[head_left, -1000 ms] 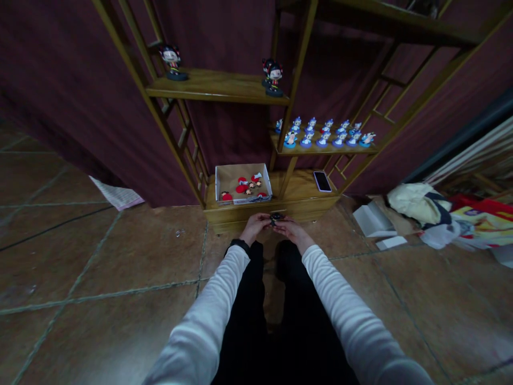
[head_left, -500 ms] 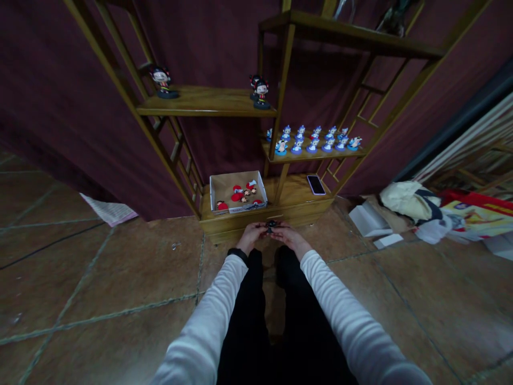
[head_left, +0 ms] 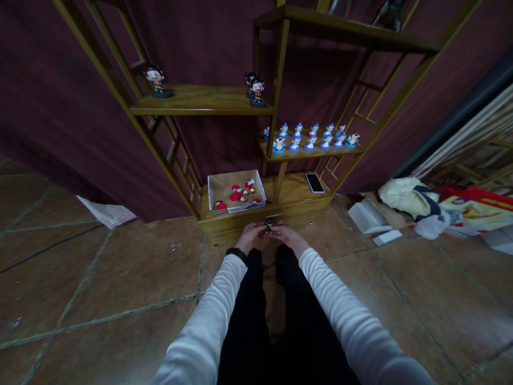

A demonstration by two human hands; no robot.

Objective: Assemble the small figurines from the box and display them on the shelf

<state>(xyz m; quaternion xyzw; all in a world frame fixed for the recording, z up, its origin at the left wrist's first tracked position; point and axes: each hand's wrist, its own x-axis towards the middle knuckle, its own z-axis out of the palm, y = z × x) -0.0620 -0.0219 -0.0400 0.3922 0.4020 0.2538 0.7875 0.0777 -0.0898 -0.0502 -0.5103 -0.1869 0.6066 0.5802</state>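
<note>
- I have the bare left hand [head_left: 251, 235] and bare right hand [head_left: 286, 233] closed together on a small black figurine [head_left: 270, 223], low before the yellow-brown wooden shelf unit [head_left: 230, 226].
- Beyond, I see an open white cardboard box [head_left: 222, 184] holding round red pieces [head_left: 235, 196].
- Right of it lies a dark-screened phone [head_left: 315, 183].
- Farther back stand two rows of blue-and-white figurines [head_left: 311, 143].

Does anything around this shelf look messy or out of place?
Mostly the floor: a white box and bags lie jumbled at right, and a printed sheet lies by the curtain at left. A phone also seems odd on a shelf unit displaying figurines. Nothing looks clearly damaged.
</note>
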